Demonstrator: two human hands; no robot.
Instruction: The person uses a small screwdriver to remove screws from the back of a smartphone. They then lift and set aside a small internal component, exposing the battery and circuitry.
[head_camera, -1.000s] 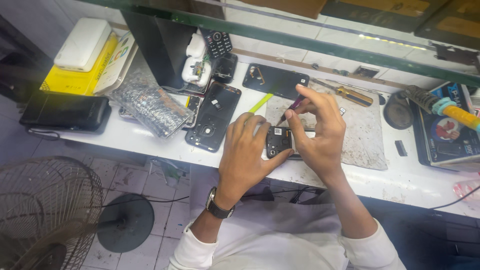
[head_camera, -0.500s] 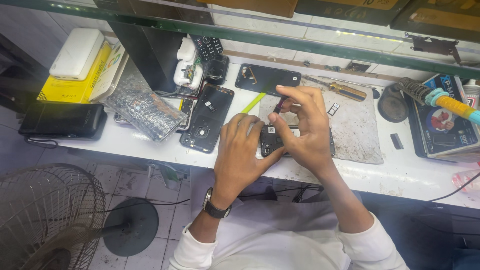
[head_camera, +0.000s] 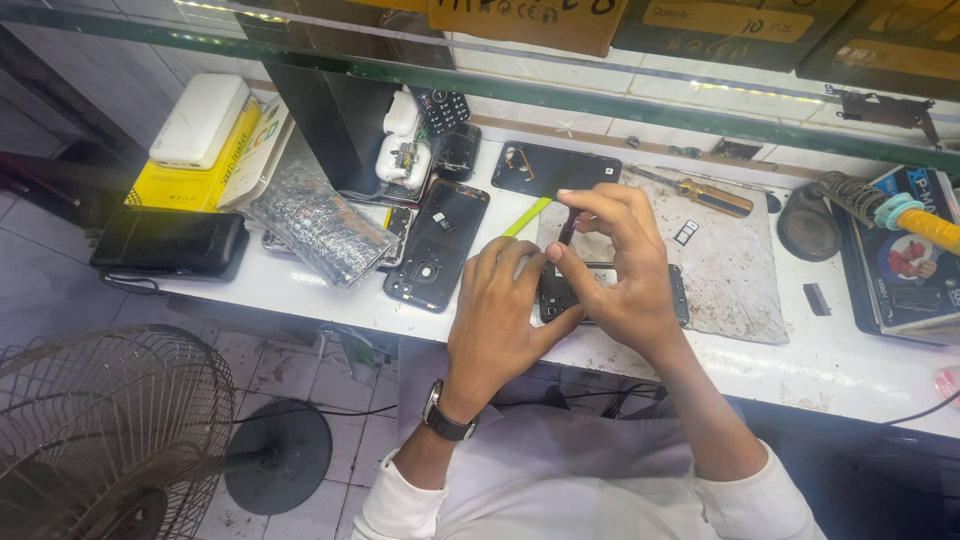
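Since a second ago, both hands have stayed on the same small phone, and the right hand has lifted its thin dark tool a little higher above it. The camera view has shifted a bit too, so the counter (head_camera: 300, 285) looks closer.

The phone (head_camera: 680, 295) lies flat on a dirty grey mat (head_camera: 740, 270), right in front of the person. Its back cover seems to be off already, because the open side faces up. Other opened phone parts lie near it: a black phone frame (head_camera: 440, 240) to the left and a black back cover (head_camera: 555, 170) behind it. So the opening part looks done, and the work inside the phone looks only partly done.

The left hand (head_camera: 495, 320) rests on the phone's left end and presses it down, fingers bent over the edge, its grip closed on the phone. The right hand (head_camera: 620, 270) arches over the middle of the phone. Its thumb and first fingers are pinched tight on the thin tool (head_camera: 567, 226), which points down at the phone. A yellow-handled screwdriver (head_camera: 710, 195) lies unused farther back.
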